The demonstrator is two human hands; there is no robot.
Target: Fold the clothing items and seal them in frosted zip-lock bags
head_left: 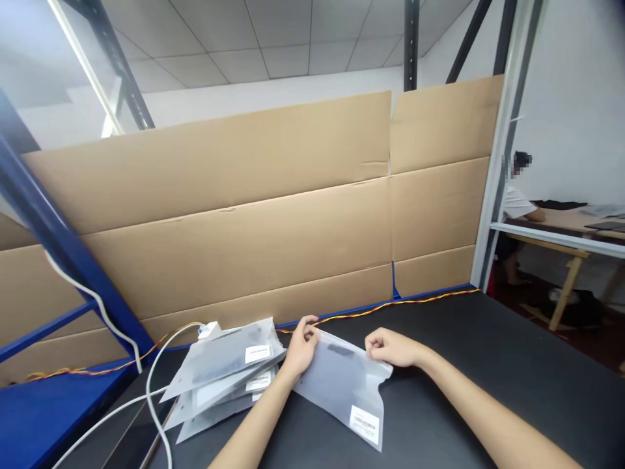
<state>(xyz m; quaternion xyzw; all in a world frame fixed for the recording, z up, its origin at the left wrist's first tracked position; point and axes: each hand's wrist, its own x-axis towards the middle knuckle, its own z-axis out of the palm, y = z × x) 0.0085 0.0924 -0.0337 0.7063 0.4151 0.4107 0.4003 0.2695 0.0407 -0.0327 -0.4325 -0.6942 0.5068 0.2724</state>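
Observation:
A frosted plastic bag with a dark flat item inside lies tilted over the black tabletop, a white barcode label near its lower right corner. My left hand grips the bag's upper left corner, thumb and fingers closed on it. At the upper right edge my right hand pinches the bag with curled fingers. Left of my left forearm sits a loose stack of similar frosted bags, several of them labelled. What exactly is inside the bags cannot be made out.
A white cable loops over the table's left side to a white power socket. Cardboard panels stand along the back, with a yellow-red twisted wire at their foot. Beyond the right post, a person leans over another table.

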